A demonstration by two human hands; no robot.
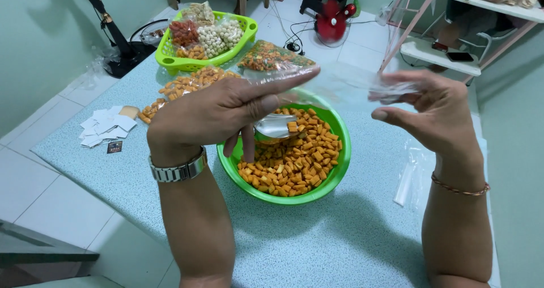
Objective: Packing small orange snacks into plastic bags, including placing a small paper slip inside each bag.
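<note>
My left hand [218,113] and my right hand [433,111] hold a clear plastic bag [340,84] stretched between them above a green bowl [339,172]. The left fingers pinch one edge of the bag, the right fingers pinch the other. The bowl holds several small orange snack pieces [294,160] and a metal spoon [275,126], partly hidden by my left hand. A metal watch sits on my left wrist, a thin bracelet on my right.
A green basket [164,56] with several filled snack bags stands at the back left of the speckled table [113,169]. Filled bags of orange snacks [187,87] lie beside it. White paper slips [105,126] lie at the left, empty clear bags [411,177] at the right.
</note>
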